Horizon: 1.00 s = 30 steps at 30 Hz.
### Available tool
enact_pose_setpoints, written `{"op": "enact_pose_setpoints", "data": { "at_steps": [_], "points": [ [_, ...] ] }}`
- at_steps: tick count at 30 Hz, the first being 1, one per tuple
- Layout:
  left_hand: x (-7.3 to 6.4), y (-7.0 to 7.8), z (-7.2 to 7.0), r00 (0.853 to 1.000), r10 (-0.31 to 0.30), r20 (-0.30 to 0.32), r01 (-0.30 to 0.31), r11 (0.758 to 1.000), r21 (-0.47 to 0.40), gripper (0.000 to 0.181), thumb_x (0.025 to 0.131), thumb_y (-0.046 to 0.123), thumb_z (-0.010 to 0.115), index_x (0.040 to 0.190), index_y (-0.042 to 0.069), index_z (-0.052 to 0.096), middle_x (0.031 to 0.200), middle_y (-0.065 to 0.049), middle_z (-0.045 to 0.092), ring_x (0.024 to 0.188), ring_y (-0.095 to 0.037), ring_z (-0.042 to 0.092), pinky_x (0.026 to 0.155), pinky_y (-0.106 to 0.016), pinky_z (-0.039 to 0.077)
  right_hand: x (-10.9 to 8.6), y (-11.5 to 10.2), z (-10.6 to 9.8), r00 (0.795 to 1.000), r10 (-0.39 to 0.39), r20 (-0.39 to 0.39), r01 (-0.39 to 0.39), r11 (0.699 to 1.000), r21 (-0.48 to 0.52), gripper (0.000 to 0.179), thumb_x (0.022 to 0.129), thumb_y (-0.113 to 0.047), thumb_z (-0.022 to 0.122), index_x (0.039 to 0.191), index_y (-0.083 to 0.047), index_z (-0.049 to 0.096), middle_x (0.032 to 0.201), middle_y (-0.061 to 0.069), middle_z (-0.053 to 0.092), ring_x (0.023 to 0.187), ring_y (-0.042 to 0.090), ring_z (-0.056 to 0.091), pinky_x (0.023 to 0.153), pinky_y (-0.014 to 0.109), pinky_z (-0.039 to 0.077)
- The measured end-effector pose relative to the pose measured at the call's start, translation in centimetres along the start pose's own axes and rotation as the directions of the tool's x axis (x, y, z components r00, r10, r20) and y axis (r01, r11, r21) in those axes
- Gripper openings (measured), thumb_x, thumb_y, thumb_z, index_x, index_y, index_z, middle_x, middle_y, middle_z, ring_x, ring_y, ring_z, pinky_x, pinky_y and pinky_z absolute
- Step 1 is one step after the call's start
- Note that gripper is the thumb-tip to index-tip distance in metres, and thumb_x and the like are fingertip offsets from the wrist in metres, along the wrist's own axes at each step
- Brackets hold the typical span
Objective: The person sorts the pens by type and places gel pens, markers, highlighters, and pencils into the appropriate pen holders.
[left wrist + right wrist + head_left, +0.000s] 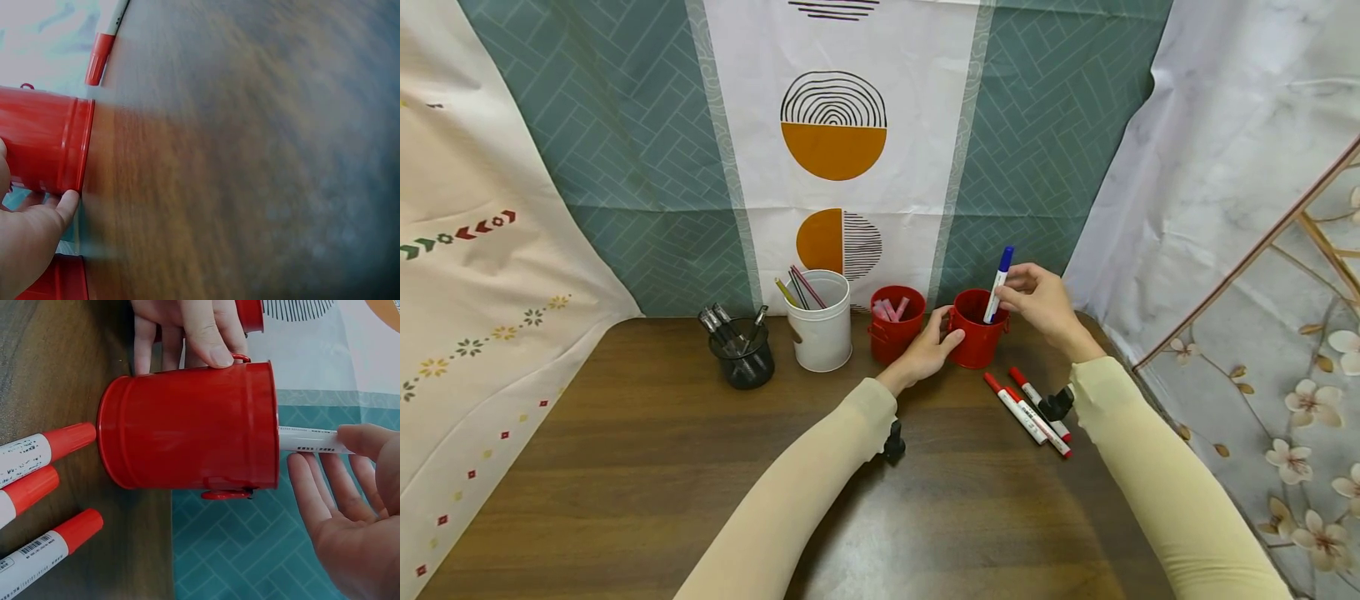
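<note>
My right hand (1037, 302) pinches a white marker with a blue cap (1005, 260) by its upper part. The marker stands nearly upright, its lower end inside the right-hand red bucket (976, 346); that end is hidden in the right wrist view. My left hand (925, 352) holds this bucket at its left side, thumb toward the front. Its other fingers are partly hidden in the head view. Beside the bucket, several white markers with red caps (76, 530) lie on the wooden table (647, 467).
Left of the held bucket stands another red bucket (891, 340) with pale pink sticks. Farther left are a white bucket (822, 342) with thin coloured sticks and a black mesh cup (748, 367) with dark pens. A patterned curtain (1030, 125) hangs behind the table.
</note>
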<state>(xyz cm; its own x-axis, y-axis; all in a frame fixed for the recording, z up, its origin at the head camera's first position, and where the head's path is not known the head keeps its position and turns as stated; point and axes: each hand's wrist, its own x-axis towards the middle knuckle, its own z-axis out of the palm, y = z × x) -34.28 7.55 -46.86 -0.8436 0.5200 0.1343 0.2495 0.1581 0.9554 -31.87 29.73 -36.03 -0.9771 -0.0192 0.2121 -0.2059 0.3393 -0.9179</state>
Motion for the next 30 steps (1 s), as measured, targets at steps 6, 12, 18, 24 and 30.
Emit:
{"op": "enact_pose_setpoints", "data": {
  "at_steps": [6,12,18,24,30],
  "points": [
    [0.1,0.0,0.0,1.000,-0.011,0.001,0.011,1.000,0.002,0.064,0.113,0.030,0.052,0.167,0.017,0.021,0.168,-0.014,0.038,0.154,-0.031,0.041,0.122,-0.044,0.041,0.1,0.5,0.2,1.000,0.009,0.018,-0.008,0.999,-0.048,0.044,0.101,-0.008,0.073,0.138,0.010,0.056,0.120,0.022,0.069,0.091,0.009,0.071,0.084,0.028,0.062],
    [-0.1,0.1,0.0,1.000,-0.006,0.005,0.006,1.000,-0.013,0.063,0.113,0.030,0.052,0.167,0.017,0.022,0.167,-0.014,0.039,0.153,-0.032,0.042,0.122,-0.045,0.040,0.1,0.8,0.3,1.000,0.011,0.024,-0.010,0.999,-0.053,0.043,0.102,-0.008,0.072,0.138,0.009,0.056,0.121,0.024,0.068,0.092,0.009,0.071,0.084,0.028,0.062],
    [-0.1,0.0,0.0,1.000,0.004,0.009,-0.003,1.000,-0.026,0.064,0.113,0.029,0.052,0.167,0.016,0.021,0.167,-0.016,0.038,0.153,-0.033,0.041,0.122,-0.046,0.040,-0.2,1.2,-0.1,0.999,-0.017,0.033,0.018,1.000,-0.025,0.039,0.102,-0.007,0.071,0.137,0.006,0.058,0.126,0.027,0.067,0.096,0.012,0.072,0.087,0.028,0.062],
    [-0.2,0.1,0.0,1.000,-0.001,0.015,0.001,1.000,-0.012,0.062,0.114,0.030,0.050,0.167,0.017,0.020,0.167,-0.016,0.037,0.154,-0.033,0.040,0.122,-0.046,0.040,-1.6,0.6,-1.2,0.997,-0.064,0.047,0.069,0.992,-0.109,0.035,0.102,-0.008,0.071,0.134,0.004,0.061,0.124,0.026,0.069,0.096,0.015,0.075,0.084,0.023,0.062],
    [-0.2,0.1,-0.2,1.000,-0.007,0.009,0.007,1.000,0.007,0.062,0.114,0.031,0.051,0.167,0.018,0.021,0.167,-0.014,0.038,0.154,-0.033,0.040,0.123,-0.045,0.039,-3.7,-0.1,-2.2,0.987,-0.134,0.092,0.158,0.922,-0.354,0.030,0.100,-0.015,0.075,0.127,-0.002,0.068,0.118,0.020,0.076,0.096,0.020,0.076,0.077,0.013,0.053]
  ]
}}
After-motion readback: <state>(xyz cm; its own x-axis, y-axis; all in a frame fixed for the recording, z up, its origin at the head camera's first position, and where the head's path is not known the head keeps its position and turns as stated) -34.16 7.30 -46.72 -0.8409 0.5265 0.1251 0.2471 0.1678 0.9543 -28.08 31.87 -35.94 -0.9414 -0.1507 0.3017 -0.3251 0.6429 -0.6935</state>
